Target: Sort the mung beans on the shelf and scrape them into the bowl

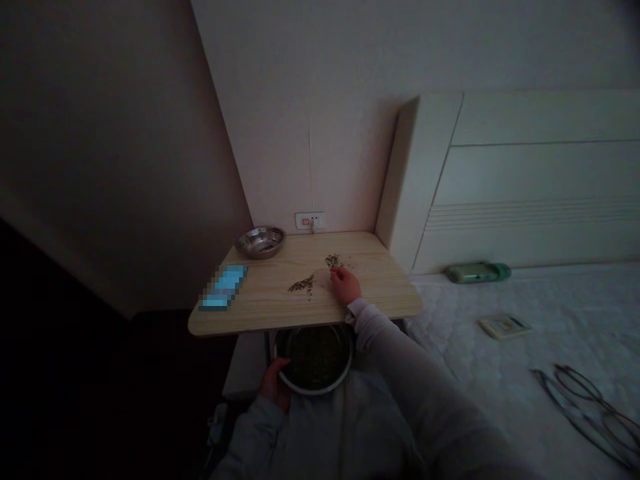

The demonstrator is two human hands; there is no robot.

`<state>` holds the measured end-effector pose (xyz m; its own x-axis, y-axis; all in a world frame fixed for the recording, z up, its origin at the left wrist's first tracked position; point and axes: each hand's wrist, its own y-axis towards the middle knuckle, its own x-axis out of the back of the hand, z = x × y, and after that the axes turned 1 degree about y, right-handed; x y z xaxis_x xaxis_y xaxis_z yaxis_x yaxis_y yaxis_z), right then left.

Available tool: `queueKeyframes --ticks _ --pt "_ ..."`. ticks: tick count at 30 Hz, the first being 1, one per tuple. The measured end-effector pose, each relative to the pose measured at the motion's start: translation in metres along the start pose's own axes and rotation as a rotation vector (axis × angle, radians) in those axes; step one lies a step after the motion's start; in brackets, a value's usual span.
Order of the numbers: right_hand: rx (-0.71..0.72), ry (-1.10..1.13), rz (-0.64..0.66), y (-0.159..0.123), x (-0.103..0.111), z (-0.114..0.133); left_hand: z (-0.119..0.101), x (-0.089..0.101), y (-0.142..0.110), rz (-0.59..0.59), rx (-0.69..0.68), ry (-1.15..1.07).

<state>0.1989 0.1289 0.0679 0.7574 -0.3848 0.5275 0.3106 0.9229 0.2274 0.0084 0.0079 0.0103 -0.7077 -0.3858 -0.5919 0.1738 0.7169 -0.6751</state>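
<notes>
My left hand (275, 385) grips the rim of a metal bowl (339, 377) full of small dark grains, held below the near edge of a wooden table (380, 280). My right hand (345, 284) rests on the tabletop with its fingers bunched at a small heap of grains (333, 260). A second, longer heap of grains (301, 285) lies just left of that hand. An empty steel bowl (260, 241) stands at the table's back left.
A phone with a lit blue screen (223, 288) lies on the table's left side. A wall socket (309, 220) sits behind the table. To the right is a bed (525, 373) with a green case (477, 272), a small book (504, 326) and wire hangers (585, 407).
</notes>
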Motion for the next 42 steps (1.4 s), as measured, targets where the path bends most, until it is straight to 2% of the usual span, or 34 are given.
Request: queueKeyframes --ticks 3,10,14,19,29,36,42 --pt "0.020 0.001 0.018 -0.001 0.001 -0.001 -0.001 -0.002 -0.002 -0.037 -0.003 -0.011" --pt "0.018 0.083 0.096 -0.004 0.003 -0.003 -0.002 -0.006 -0.004 -0.006 -0.003 -0.043" --pt "0.021 0.148 0.098 -0.004 0.003 -0.007 -0.001 -0.006 -0.003 0.016 -0.043 -0.046" --pt "0.014 0.089 0.050 -0.005 -0.001 -0.005 0.000 -0.004 0.000 0.026 -0.071 -0.032" --pt "0.016 0.099 0.089 -0.015 -0.006 0.003 -0.001 -0.003 0.002 0.051 -0.057 -0.041" --pt "0.000 0.048 0.055 -0.018 -0.011 0.009 -0.001 -0.004 0.001 0.031 -0.074 -0.056" --pt "0.053 0.057 0.119 -0.024 -0.012 0.013 0.000 0.001 0.007 0.064 -0.041 -0.053"
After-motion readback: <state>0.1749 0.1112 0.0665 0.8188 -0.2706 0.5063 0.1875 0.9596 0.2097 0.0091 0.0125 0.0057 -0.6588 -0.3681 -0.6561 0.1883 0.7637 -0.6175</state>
